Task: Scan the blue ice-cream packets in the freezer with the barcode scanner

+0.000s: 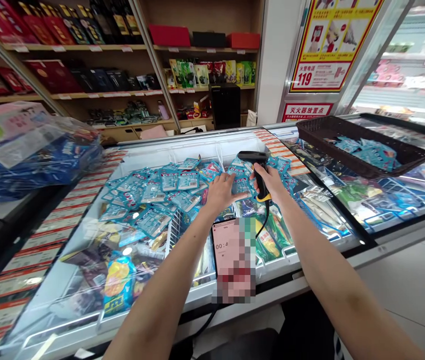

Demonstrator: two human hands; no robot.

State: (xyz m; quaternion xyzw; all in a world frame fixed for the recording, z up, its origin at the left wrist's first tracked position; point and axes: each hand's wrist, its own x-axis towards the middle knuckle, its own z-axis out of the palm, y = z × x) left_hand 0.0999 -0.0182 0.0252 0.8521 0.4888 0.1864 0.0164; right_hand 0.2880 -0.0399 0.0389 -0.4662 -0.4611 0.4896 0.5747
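My right hand (271,184) is wrapped round the grip of a black and yellow handheld barcode scanner (262,181), whose head points left over the packets. Beside it, my left hand (220,192) reaches down to the pile of small blue packets (188,180), thumb stretched out to the right. Its fingers look apart; whether they touch a packet I cannot tell. The packets lie spread across the glass top of a chest freezer (62,300). Nearer to me, between my forearms, lies a phone (222,265) showing a timer, its screen partly blurred out.
A dark brown basket (321,140) holding more blue packets stands on the freezer at the right. Plastic-wrapped goods (28,145) sit at the left. The scanner's cable (264,220) hangs past the phone. Stocked shelves (205,49) line the back, beside a red and yellow poster (332,45).
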